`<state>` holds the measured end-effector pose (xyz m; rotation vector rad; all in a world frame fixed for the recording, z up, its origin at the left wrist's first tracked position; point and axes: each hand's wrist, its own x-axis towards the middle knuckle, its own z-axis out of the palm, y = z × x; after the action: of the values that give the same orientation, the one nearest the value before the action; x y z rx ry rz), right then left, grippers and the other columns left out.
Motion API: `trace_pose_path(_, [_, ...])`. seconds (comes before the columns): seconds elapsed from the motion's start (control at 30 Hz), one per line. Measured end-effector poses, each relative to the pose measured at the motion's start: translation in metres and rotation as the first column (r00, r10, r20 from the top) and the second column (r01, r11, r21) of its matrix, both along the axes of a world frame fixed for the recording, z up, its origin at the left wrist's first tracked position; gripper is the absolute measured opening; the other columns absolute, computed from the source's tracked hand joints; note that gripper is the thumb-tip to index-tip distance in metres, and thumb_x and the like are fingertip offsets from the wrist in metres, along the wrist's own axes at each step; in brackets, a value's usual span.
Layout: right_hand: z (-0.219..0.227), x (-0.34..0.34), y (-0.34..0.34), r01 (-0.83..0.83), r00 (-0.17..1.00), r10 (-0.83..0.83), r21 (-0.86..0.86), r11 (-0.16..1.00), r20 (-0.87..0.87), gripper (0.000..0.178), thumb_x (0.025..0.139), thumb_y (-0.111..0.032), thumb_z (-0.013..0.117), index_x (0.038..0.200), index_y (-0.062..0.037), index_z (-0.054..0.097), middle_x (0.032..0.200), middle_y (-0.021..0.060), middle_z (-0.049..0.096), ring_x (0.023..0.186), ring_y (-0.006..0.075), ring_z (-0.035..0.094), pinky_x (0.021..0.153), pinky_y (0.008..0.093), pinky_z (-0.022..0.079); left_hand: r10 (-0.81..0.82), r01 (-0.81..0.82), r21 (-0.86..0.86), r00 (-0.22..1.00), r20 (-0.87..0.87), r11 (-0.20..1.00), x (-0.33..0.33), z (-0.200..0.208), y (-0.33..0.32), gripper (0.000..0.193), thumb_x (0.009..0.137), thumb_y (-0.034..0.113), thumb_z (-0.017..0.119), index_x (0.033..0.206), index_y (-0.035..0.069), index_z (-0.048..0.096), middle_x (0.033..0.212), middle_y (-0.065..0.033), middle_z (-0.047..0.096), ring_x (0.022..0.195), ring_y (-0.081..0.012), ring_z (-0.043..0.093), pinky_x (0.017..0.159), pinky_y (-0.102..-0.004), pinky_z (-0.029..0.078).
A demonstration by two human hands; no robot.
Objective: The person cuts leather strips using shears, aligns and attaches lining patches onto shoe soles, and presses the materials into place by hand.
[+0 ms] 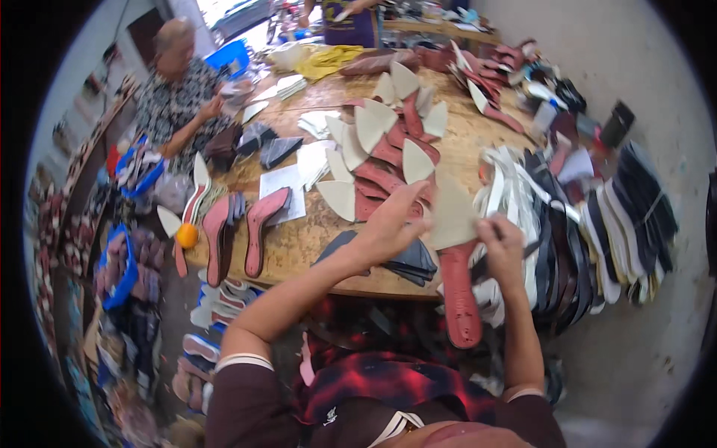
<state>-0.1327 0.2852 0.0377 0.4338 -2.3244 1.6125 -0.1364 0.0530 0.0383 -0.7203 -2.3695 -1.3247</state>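
A red shoe insole (459, 299) with a pale pointed toe piece (452, 213) hangs in front of me over the table's near edge, toe end up. My right hand (502, 243) is closed on the right edge of the toe piece, fingers bent. At its left edge my left hand (392, 224) pinches with thumb and fingertips, somewhat blurred. Just beyond my left hand lies a heap of red insoles (385, 153) with similar pale toes. A stack of dark grey cut pieces (411, 267) sits below that hand.
Red insoles (216, 239) and an orange fruit (187, 236) are at the left of the wooden table (306, 243). Bundles of white and dark strips (567, 246) hang over the right edge. Another person (179, 97) works at the far left; a yellow cloth (328, 63) lies at the back.
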Motion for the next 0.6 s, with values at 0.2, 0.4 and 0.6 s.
trace_pose_path(0.2, [-0.017, 0.007, -0.039, -0.097, 0.835, 0.294, -0.401, 0.911, 0.465, 0.018, 0.087, -0.021, 0.063, 0.078, -0.0056, 0.061, 0.061, -0.0056, 0.05, 0.051, 0.0029, 0.04, 0.046, 0.0201, 0.029, -0.334, 0.126, -0.645, 0.918, -0.212, 0.754, 0.025, 0.041, -0.006, 0.1, 0.052, 0.036, 0.084, 0.135, 0.003, 0.038, 0.127, -0.0163, 0.046, 0.128, -0.036, 0.038, 0.111, -0.0503, 0.023])
trace_pose_path(0.4, [0.019, 0.001, -0.013, -0.645, 0.559, 0.477, -0.005, 0.764, 0.678, 0.038, 0.08, -0.024, 0.073, 0.109, -0.0021, 0.063, 0.066, -0.0029, 0.054, 0.055, 0.0048, 0.046, 0.047, 0.0221, 0.033, -0.223, 0.153, -0.834, 0.974, 0.037, 0.53, 0.043, 0.035, -0.069, 0.092, 0.046, 0.055, 0.08, 0.121, 0.009, 0.052, 0.101, -0.0113, 0.05, 0.102, -0.0278, 0.049, 0.094, -0.0413, 0.034])
trace_pose_path(0.6, [0.068, -0.013, 0.139, -0.3, 0.684, -0.077, 0.377, 0.876, 0.725, 0.025, 0.077, -0.015, 0.073, 0.099, -0.0033, 0.068, 0.065, 0.0015, 0.063, 0.057, 0.0089, 0.059, 0.051, 0.0236, 0.046, -0.089, 0.069, -0.76, 0.996, 0.014, 0.647, 0.082, 0.058, -0.145, 0.08, 0.052, 0.056, 0.079, 0.109, 0.004, 0.056, 0.096, -0.0127, 0.051, 0.095, -0.03, 0.051, 0.089, -0.0416, 0.039])
